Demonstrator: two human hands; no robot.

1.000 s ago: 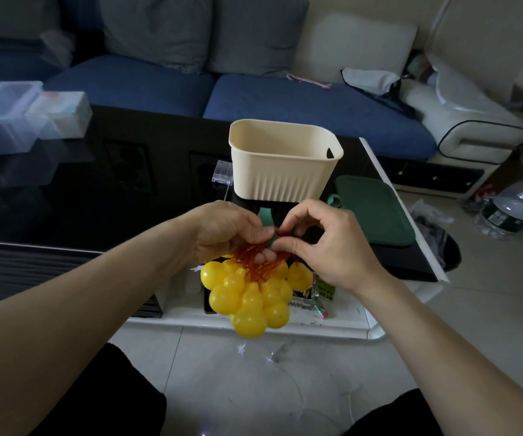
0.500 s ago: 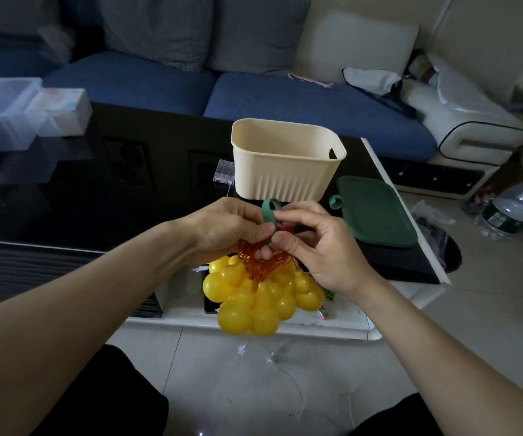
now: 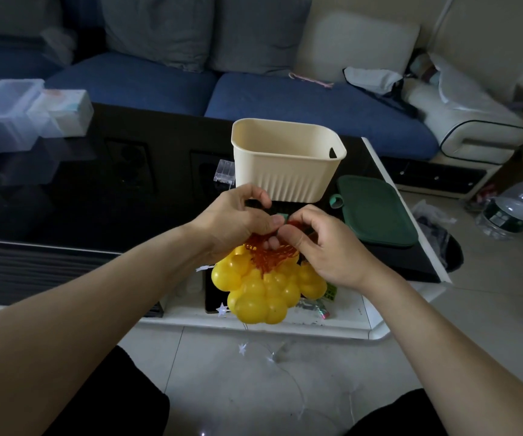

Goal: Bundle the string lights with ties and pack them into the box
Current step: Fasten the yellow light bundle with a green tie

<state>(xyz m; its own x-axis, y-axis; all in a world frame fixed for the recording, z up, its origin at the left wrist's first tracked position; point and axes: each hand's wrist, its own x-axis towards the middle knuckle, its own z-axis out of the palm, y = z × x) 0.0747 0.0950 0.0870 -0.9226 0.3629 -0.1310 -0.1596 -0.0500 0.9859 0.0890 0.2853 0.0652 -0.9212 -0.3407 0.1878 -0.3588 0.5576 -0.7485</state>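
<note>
The left hand [image 3: 235, 221] is gripping the red wires [image 3: 265, 256] of the lights [image 3: 263, 291], and the yellow balls are hanging below, over the table [image 3: 96, 196] edge. The right hand [image 3: 320, 243] is pinching a green tie [image 3: 283, 218] at the wires. The box [image 3: 285, 171] is standing open just behind, its lid [image 3: 376, 212] beside it.

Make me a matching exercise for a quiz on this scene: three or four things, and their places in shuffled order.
Things:
1. cluster of yellow plastic bulbs
2. cream ribbed plastic box
3. dark green flat lid
4. clear plastic water bottle

Places:
A. on the floor, far right
B. flat on the table, right of the box
C. hanging below both hands
D. upright on the table behind the hands

Pairs: 1-C, 2-D, 3-B, 4-A
</note>
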